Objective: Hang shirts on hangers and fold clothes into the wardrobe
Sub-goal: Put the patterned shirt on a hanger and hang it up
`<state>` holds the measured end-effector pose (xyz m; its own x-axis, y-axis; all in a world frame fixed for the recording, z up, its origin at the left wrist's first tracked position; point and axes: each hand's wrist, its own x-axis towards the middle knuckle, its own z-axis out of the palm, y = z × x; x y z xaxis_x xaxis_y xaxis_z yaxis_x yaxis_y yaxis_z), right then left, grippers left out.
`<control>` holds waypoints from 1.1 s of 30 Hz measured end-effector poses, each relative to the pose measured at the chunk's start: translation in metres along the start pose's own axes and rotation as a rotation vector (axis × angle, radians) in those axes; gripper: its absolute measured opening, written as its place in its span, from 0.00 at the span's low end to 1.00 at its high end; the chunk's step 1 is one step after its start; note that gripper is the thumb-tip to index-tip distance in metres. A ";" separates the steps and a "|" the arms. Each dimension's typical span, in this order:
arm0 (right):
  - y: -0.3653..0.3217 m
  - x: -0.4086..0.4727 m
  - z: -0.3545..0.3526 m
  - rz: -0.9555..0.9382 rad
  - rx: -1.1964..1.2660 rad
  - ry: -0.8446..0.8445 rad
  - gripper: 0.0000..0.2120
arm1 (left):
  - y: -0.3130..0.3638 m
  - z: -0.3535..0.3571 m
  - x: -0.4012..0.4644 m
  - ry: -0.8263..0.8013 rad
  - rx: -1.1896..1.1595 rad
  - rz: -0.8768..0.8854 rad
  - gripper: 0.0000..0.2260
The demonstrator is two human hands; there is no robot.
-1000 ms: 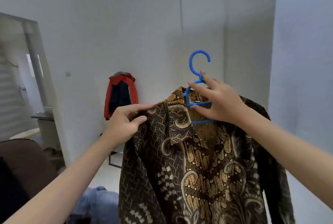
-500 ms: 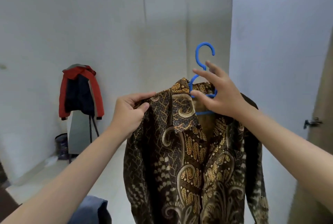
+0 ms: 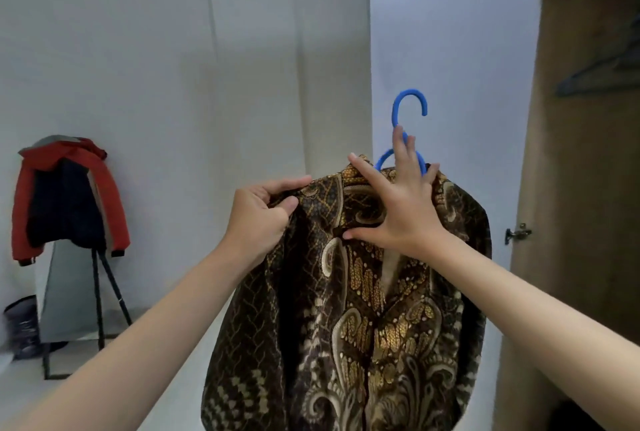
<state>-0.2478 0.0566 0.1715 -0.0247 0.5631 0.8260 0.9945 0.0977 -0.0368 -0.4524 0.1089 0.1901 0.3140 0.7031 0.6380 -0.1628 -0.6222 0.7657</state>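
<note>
Shirt point(image 3: 363, 309) hides most of blue hanger point(image 3: 408, 108); hem cut off.

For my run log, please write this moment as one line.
left hand: pinches shirt shoulder | right hand: holds blue hanger at collar | wardrobe: open, right

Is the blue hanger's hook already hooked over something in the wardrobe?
No, the blue hanger has its hook free in the air before the wall, held up by the right hand with the batik shirt on it.
</note>
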 end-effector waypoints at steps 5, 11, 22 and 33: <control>0.079 0.005 -0.008 -0.071 -0.136 0.051 0.49 | -0.020 0.061 0.037 -0.067 -0.048 -0.003 0.15; 0.171 0.014 -0.019 -0.092 -0.239 0.153 0.45 | -0.044 0.143 0.087 -0.144 -0.125 0.037 0.15; 0.307 0.033 -0.054 0.015 -0.367 0.066 0.44 | -0.077 0.271 0.171 -0.263 -0.092 0.157 0.17; 0.414 0.051 -0.071 0.178 -0.205 0.200 0.43 | -0.095 0.382 0.258 -0.349 -0.271 0.200 0.16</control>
<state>0.1695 0.0672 0.2387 0.1518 0.3819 0.9117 0.9816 -0.1666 -0.0936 0.0015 0.2175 0.2510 0.5390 0.3926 0.7452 -0.4750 -0.5890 0.6538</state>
